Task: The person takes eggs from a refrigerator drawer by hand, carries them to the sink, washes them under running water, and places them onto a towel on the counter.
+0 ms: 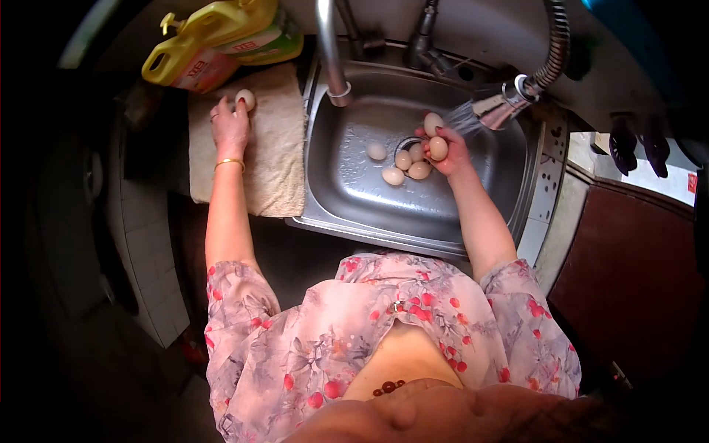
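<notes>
On a beige towel [267,173] left of the sink, my left hand [230,129] has its fingertips round a pale egg [247,99] near the towel's far edge. My right hand [452,153] is over the sink [369,214], palm up, closed round two eggs: a paler egg [433,123] toward the far side and a light brown egg [438,148] nearer me. Several more eggs lie on the sink floor around the drain, among them a whitish egg [377,150] and a cream egg [393,176].
Water sprays from a flexible-hose faucet [504,107] at the sink's right, close to my right hand. A second metal spout [332,59] hangs over the sink's left side. Two yellow jugs with labels, one a pink-labelled jug [196,66], stand behind the towel.
</notes>
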Motion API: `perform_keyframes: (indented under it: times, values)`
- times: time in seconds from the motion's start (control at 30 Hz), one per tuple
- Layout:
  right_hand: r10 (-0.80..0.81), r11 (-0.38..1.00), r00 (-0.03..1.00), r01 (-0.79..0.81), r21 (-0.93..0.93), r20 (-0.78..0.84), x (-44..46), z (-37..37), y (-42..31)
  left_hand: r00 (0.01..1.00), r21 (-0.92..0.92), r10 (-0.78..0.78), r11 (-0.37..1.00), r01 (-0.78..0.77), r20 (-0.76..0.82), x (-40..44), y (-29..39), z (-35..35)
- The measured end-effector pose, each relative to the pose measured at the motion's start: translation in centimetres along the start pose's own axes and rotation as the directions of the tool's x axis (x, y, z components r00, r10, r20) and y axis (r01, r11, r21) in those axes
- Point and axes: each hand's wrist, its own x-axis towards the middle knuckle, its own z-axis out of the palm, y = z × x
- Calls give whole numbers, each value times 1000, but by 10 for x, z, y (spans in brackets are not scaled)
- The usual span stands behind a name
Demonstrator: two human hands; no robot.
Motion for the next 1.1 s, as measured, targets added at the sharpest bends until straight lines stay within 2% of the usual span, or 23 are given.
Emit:
perform_keyframes:
  times: [0.03,0.13,0.23,0.3,0.33,0.37,0.4,0.43,0.47,0.5,0.53,0.57,0.67,0.73,0.77,0.8,0.83,0.9,0.93,0.97,1.0,1.03,1.1]
  values:
    - [-26,1000,999,26,-10,21,-2,3,-2,1000,-3,-18,1000,18,-24,-4,5,-4]
    - [-95,993,994,99,-66,61,-5,10,-9,935,-28,196,977,-214,-297,-17,10,-8]
    - [-28,998,994,33,-47,104,-11,16,-16,930,-428,200,844,-324,-310,-54,71,-17]
    - [-14,993,994,27,-112,111,-18,32,-20,946,-555,296,768,-319,-134,-89,122,-12]
    - [3,988,994,13,-152,107,-19,34,-22,963,-669,268,713,-212,-20,-112,145,3]
    - [19,981,995,1,-192,102,-20,36,-23,942,-809,266,587,11,205,-132,180,4]
    - [47,971,996,-26,-238,82,-22,40,-24,909,-840,325,541,46,260,-146,196,31]
    - [25,960,998,-9,-280,54,-23,42,-21,872,-847,311,497,191,379,-162,223,45]
    - [3,947,1000,6,-321,26,-24,45,-18,758,-785,272,406,468,593,-174,248,53]
    - [-21,933,1000,19,-360,-3,-24,48,-15,584,-640,263,301,707,768,-182,269,60]
    - [-136,924,991,123,-363,-10,-18,45,-9,788,-811,277,401,426,550,-192,281,80]
    - [-166,920,985,136,-369,-51,-17,37,-10,906,-872,319,480,98,278,-199,290,87]
    - [-238,893,944,119,-434,-230,-26,34,-17,887,-870,258,422,254,384,-207,301,96]
    - [-321,766,925,126,-631,-204,-27,29,-16,859,-837,217,424,344,463,-204,303,106]
    - [-360,686,915,125,-717,-184,-28,26,-15,849,-820,198,434,373,491,-198,300,115]
    - [-525,411,847,164,-897,-86,-28,24,-12,837,-801,176,442,403,518,-196,298,123]
    - [-388,537,911,100,-838,-140,-34,28,-17,658,-661,86,25,750,749,-195,310,109]
    - [-77,730,978,-76,-679,-192,-52,40,-33,299,-246,206,-247,937,932,-179,311,71]
    - [21,823,995,-71,-563,-96,-54,31,-44,395,-329,153,-333,884,906,-177,300,104]
    - [-2,888,997,-32,-458,-74,-58,36,-45,481,-407,91,-410,816,872,-175,288,136]
    - [-28,938,998,7,-346,-56,-65,45,-48,467,-428,13,-378,821,884,-171,287,124]
    - [-57,972,998,46,-231,-41,-70,51,-50,448,-412,46,-318,854,893,-171,280,125]
    - [-154,958,988,151,-243,7,-62,43,-44,406,-382,104,-194,904,908,-170,266,127]
